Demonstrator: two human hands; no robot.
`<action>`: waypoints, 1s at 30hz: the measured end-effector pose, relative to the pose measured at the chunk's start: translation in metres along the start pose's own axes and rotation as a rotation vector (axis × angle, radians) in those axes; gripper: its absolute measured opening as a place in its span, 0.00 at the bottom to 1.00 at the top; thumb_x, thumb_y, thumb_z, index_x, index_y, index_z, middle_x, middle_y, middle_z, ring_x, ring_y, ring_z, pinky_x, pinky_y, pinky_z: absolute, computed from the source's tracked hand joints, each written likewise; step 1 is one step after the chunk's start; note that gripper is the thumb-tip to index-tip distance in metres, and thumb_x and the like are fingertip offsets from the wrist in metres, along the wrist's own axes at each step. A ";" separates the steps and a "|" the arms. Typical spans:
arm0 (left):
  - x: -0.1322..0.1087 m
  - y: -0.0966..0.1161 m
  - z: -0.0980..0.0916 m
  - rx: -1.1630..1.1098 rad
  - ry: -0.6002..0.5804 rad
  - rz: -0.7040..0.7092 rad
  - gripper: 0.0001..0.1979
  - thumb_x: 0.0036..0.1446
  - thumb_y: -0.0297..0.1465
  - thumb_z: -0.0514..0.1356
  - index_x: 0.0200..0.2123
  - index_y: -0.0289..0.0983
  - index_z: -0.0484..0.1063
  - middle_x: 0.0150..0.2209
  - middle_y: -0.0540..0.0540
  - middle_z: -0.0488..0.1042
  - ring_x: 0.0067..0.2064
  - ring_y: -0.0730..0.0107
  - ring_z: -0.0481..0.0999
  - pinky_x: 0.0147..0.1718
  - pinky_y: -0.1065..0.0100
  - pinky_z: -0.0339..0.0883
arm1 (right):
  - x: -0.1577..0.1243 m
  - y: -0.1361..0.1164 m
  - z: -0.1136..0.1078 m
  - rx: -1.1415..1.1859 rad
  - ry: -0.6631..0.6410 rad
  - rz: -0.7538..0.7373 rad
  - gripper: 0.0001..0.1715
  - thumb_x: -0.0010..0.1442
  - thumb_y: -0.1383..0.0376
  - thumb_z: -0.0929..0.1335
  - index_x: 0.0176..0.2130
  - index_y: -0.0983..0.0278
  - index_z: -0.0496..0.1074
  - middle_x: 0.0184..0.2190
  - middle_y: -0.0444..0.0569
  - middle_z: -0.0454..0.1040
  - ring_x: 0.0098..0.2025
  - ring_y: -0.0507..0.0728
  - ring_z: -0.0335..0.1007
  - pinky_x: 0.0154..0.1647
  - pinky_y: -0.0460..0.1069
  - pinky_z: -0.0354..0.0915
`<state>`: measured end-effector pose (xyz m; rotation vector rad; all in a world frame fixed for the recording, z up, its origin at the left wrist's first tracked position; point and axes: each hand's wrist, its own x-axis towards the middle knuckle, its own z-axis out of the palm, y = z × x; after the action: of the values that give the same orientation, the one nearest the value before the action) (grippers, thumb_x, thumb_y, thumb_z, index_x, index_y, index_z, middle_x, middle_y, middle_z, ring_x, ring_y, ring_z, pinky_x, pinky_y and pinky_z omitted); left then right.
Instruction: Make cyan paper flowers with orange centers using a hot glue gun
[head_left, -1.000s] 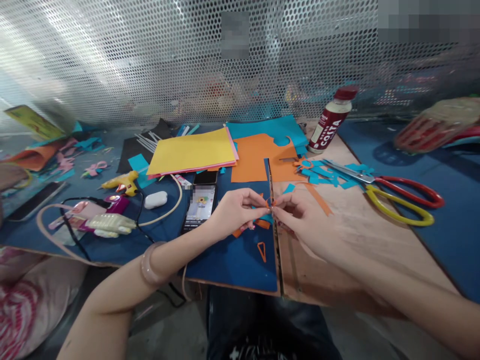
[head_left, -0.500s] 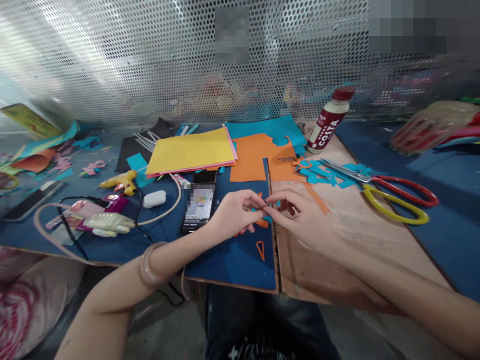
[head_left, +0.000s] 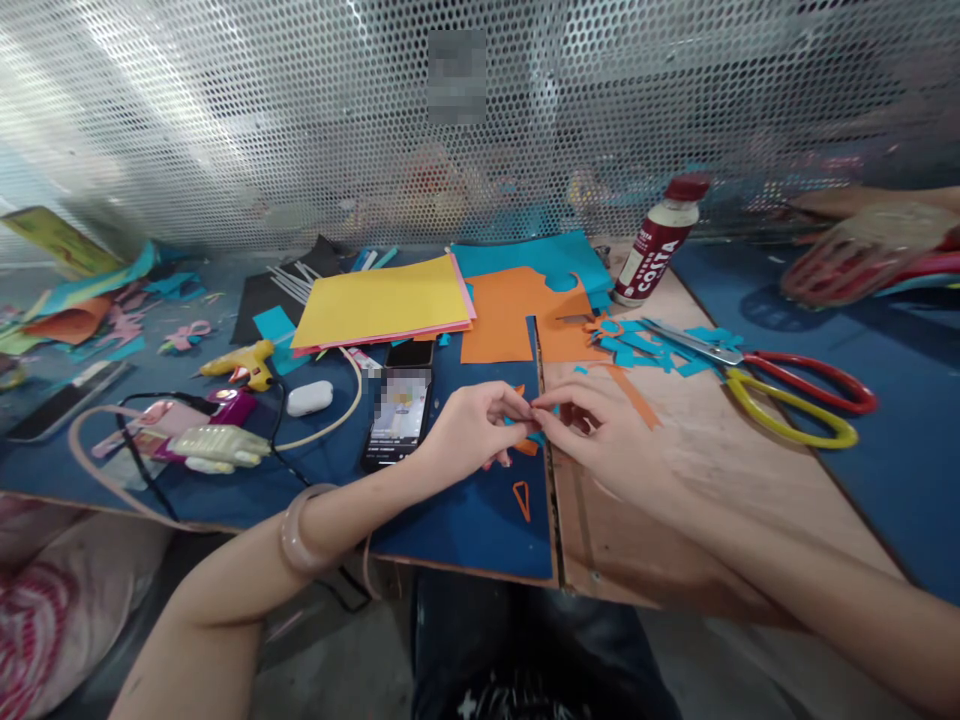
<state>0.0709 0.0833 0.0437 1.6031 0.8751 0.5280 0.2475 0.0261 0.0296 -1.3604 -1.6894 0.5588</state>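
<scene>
My left hand (head_left: pixel 480 425) and my right hand (head_left: pixel 600 425) meet fingertip to fingertip above the seam in the tabletop. Both are closed in a pinch, and what lies between the fingers is too small and covered to make out. Orange paper scraps (head_left: pixel 527 447) and bits of blue show just behind and below the fingers. Nearer the table's front edge lies a folded orange paper triangle (head_left: pixel 521 501), open in its middle. A phone (head_left: pixel 400 420) with a lit screen rests left of my left hand. An orange paper strip (head_left: pixel 634 396) lies beyond my right hand.
Yellow paper (head_left: pixel 386 305), orange paper (head_left: pixel 495 320) and blue paper (head_left: pixel 525 258) lie behind. Scissors (head_left: pixel 750 365), blue scraps (head_left: pixel 637 348) and a bottle (head_left: pixel 652 245) are at right. A glue gun (head_left: pixel 240 366), earphone case (head_left: pixel 310 398) and cables sit left.
My hands stay pinched together, with only slight finger shifts. A small blue scrap now shows on the wood behind my right hand. Another person's arm has appeared at the far right.
</scene>
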 end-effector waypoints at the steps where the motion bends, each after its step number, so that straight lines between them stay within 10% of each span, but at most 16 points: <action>1: 0.000 -0.001 0.000 0.004 -0.001 0.001 0.07 0.53 0.30 0.64 0.35 0.35 0.70 0.19 0.55 0.70 0.16 0.81 0.69 0.11 0.82 0.57 | 0.000 0.000 0.000 -0.004 0.001 -0.001 0.07 0.64 0.61 0.67 0.36 0.60 0.74 0.35 0.48 0.74 0.32 0.53 0.65 0.29 0.50 0.61; 30: 0.001 0.007 0.001 -0.179 0.039 -0.020 0.17 0.52 0.30 0.68 0.30 0.38 0.59 0.21 0.58 0.70 0.13 0.83 0.65 0.08 0.80 0.55 | 0.010 0.012 -0.022 0.164 -0.078 0.071 0.15 0.61 0.54 0.69 0.44 0.56 0.79 0.46 0.48 0.78 0.47 0.60 0.72 0.42 0.54 0.66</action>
<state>0.0744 0.0832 0.0495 1.4243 0.8480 0.6078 0.2723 0.0359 0.0351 -1.2988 -1.6230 0.7828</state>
